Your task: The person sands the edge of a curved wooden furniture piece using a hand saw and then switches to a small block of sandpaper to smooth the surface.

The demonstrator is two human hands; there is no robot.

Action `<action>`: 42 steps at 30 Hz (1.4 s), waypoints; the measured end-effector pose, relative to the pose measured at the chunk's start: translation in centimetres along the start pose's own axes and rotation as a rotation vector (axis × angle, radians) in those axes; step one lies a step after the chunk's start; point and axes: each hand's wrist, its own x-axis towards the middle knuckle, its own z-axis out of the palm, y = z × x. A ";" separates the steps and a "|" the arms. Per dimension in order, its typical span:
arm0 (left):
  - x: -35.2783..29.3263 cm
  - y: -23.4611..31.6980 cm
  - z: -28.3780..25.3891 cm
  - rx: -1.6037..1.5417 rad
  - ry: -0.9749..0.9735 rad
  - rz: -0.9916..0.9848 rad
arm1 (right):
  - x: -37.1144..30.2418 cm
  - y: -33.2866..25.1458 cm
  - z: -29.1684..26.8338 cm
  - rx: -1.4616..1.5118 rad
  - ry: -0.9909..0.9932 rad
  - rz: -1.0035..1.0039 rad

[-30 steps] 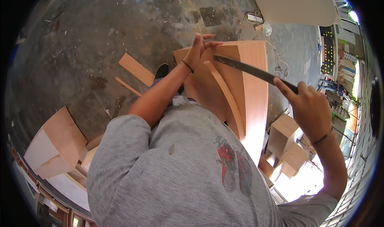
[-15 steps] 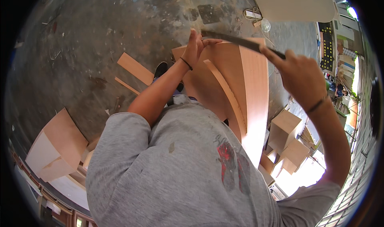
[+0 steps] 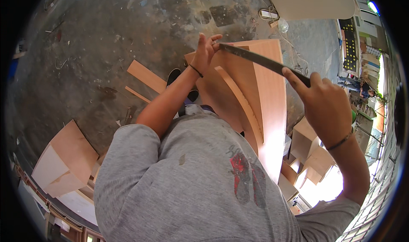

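Right grip [image 3: 329, 105] on dark bar [image 3: 263, 61], lower than before

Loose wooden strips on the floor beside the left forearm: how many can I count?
2: a wide strip, and a narrow strip just below it in the picture. The left forearm may hide others.

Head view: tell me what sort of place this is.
Probably a woodworking shop: a large wooden box stands before the person, loose boards lie on the stained floor, and the right hand holds a long, dark tool.
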 end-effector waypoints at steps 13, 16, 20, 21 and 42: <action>-0.2 0.0 0.6 0.068 -0.027 0.068 | 0.9 0.4 0.7 0.044 0.087 0.054; 0.2 -0.8 -1.4 0.003 -0.004 0.066 | -1.6 -0.5 0.8 -0.025 0.065 0.006; -0.3 -0.7 -0.2 0.059 -0.021 0.051 | 0.7 -0.8 2.4 -0.020 0.092 0.046; -0.4 -0.6 0.2 0.075 -0.028 0.045 | 1.9 -0.8 2.5 -0.010 0.130 0.082; -1.8 1.2 10.2 0.881 0.248 0.496 | -15.9 -5.1 9.9 2.139 -0.147 0.640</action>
